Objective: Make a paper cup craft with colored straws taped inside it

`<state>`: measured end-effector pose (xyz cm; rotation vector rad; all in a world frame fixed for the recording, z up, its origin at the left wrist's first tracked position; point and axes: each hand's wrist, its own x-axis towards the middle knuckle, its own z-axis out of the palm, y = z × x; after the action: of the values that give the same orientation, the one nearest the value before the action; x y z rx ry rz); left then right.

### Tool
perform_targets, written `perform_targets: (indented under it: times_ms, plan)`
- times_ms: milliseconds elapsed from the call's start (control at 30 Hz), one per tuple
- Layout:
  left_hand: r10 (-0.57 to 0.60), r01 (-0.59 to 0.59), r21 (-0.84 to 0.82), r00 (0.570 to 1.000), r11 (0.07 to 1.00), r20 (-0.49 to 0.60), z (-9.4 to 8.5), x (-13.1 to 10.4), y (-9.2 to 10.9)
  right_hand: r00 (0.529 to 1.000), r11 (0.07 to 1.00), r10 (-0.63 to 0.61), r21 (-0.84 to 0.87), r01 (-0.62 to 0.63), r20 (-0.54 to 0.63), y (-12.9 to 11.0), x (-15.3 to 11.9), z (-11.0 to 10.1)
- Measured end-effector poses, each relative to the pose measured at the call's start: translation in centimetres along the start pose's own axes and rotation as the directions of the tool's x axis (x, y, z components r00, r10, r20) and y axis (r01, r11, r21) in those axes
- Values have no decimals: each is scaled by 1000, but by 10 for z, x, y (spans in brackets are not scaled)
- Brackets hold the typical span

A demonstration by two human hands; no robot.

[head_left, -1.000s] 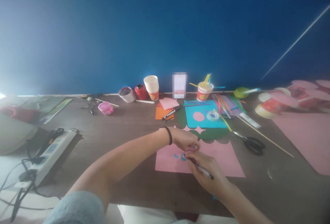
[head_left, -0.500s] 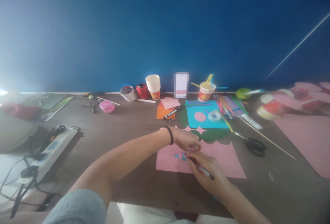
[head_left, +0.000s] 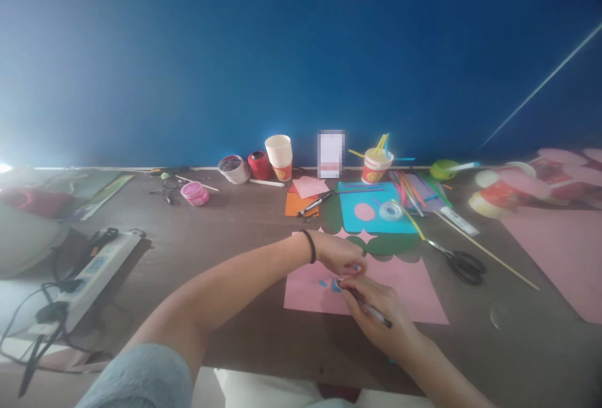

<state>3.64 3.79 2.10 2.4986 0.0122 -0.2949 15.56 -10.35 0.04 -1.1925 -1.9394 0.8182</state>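
Head view: both hands meet over a pink sheet (head_left: 414,298) lying flat on the worktop (head_left: 226,239). The right hand (head_left: 383,317) is closed on a pen (head_left: 371,311), its tip down at a small blue scrap (head_left: 335,285) on the sheet; the barrel slants back over the knuckles. The left hand (head_left: 339,256), with a dark band (head_left: 310,246) on its wrist, is curled with fingertips pressed at the sheet right beside the pen tip — whether it pinches anything I cannot tell (the spot is blurred). A second blue scrap (head_left: 322,282) lies just left of the first.

Behind the hands, a green sheet (head_left: 388,245) with pink star shapes touches the pink sheet's far edge, and a blue sheet (head_left: 357,223) on it carries a pink oval (head_left: 364,212) and a tape roll (head_left: 390,210). Scissors (head_left: 463,265) lie to the right, near a long stick (head_left: 489,251). Against the wall stand white cups (head_left: 278,156), a red cup (head_left: 375,168) with coloured strips, and a red spool (head_left: 258,165). A marker (head_left: 317,202) lies across orange paper (head_left: 296,205). Far left — well apart — a power strip (head_left: 96,270) sits with its cords.
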Motion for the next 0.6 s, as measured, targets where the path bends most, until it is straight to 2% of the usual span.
perform_targets:
  times_ms: [600]
  plan:
    - [-42,42,-2,999,999,-5,1,-1,0,997,997,71,-41,-70,24,1,-4,-2]
